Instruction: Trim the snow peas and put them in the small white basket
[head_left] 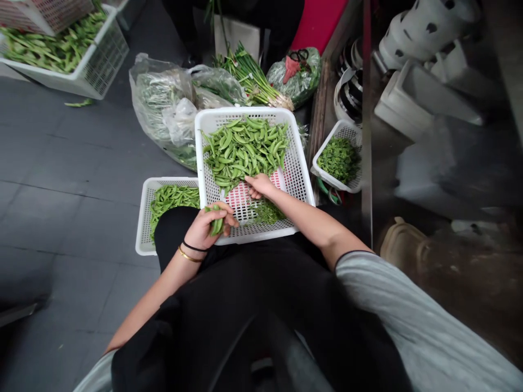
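A white perforated basket [302,179] rests across my lap. Green pea pods [245,144] are heaped in its far half, and thin green trimmings [269,211] lie in the near right part. My left hand [210,223], over the basket's near left corner, is closed around several pea pods [216,224]. At the near edge of the heap, my right hand [260,186] has its fingers curled and its thumb and forefinger together against the pods. Whatever is between those fingertips is too small to make out.
A lower basket [141,218] of pods stands left of my knee. Beyond are plastic bags of greens [159,103], spring onions [253,76] and scissors [300,54]. A small basket [354,188] of leaves sits right, beside a metal edge [366,136]. A crate [98,71] is back left.
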Motion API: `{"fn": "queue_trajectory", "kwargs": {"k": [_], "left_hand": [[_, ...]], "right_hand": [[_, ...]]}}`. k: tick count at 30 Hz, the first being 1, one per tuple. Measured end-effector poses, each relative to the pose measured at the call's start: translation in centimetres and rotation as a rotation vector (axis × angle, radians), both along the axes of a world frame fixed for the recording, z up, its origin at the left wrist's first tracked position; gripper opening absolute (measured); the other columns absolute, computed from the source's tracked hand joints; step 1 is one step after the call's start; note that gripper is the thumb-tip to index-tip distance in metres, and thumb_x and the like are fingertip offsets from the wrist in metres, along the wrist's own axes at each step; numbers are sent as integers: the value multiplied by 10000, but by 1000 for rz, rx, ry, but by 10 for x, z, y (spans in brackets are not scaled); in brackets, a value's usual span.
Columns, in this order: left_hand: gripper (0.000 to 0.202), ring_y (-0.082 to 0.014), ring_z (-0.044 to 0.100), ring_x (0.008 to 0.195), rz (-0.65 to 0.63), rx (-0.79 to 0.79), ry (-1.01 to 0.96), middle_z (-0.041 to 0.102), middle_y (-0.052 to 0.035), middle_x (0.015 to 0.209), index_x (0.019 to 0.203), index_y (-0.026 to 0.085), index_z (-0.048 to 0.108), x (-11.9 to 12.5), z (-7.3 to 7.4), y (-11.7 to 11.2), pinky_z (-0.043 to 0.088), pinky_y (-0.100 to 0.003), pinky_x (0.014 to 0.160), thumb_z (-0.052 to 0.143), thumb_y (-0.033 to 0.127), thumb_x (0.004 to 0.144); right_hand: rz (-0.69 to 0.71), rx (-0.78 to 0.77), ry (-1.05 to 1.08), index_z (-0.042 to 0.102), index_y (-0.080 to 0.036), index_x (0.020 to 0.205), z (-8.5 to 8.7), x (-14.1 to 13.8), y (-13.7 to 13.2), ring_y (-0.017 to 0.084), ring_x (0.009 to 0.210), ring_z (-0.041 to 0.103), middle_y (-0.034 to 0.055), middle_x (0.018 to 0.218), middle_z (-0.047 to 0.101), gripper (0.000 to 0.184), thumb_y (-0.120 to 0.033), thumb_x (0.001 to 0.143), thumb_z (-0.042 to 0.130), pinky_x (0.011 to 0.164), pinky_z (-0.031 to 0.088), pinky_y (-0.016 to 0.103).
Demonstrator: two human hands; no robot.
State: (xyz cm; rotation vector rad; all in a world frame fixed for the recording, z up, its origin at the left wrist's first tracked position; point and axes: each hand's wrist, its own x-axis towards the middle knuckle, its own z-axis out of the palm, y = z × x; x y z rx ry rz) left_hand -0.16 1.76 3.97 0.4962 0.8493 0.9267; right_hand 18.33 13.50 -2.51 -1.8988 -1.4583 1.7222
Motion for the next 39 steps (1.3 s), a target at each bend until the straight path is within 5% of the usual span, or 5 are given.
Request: {"fn": "queue_trajectory", "kwargs": {"k": [7, 16, 23, 29, 39], "left_hand": [[269, -52, 402, 332, 45, -76, 142, 510, 39, 481, 759, 114, 589, 5, 3, 2, 256, -157, 301, 767, 272, 632], [376, -45, 379, 337, 124, -30, 253, 490, 53, 477, 724, 125, 562, 38, -16, 23, 258, -164, 303, 799, 377, 578], [280, -42, 362, 338, 106, 284, 570, 456, 55, 406, 670, 132, 604, 21, 3, 34, 249, -165, 334, 765, 360, 647], [245, -28, 322, 331, -260, 195, 251, 492, 26, 458, 764, 114, 673, 8, 18, 12, 213, -169, 339, 736, 339, 689], [208, -11, 338, 328, -324, 77, 154, 530, 8, 502, 748, 93, 669, 8, 30, -10, 191, -146, 325, 758, 259, 659]], "right_hand": [[-64, 13, 148, 514, -158, 649, 8, 8, -27, 56, 354, 498, -52, 450, 532, 241, -267, 856, 572, 357, 400, 158], [424, 543, 14, 542, -158, 621, 44, 16, -92, 98, 540, 586, -16, 547, 610, 309, -331, 873, 494, 571, 437, 201], [580, 724, -454, 449, -116, 1298, 57, 25, -59, 260, 1000, 586, 177, 1182, 593, 548, -369, 830, 585, 807, 434, 352], [681, 977, -39, 627, -151, 886, 90, 24, -67, 142, 776, 547, 45, 821, 625, 225, -244, 919, 425, 731, 391, 251], [810, 768, 119, 574, -151, 640, 122, 29, -86, 69, 524, 448, -27, 565, 552, 369, -285, 923, 379, 569, 304, 194]]}}
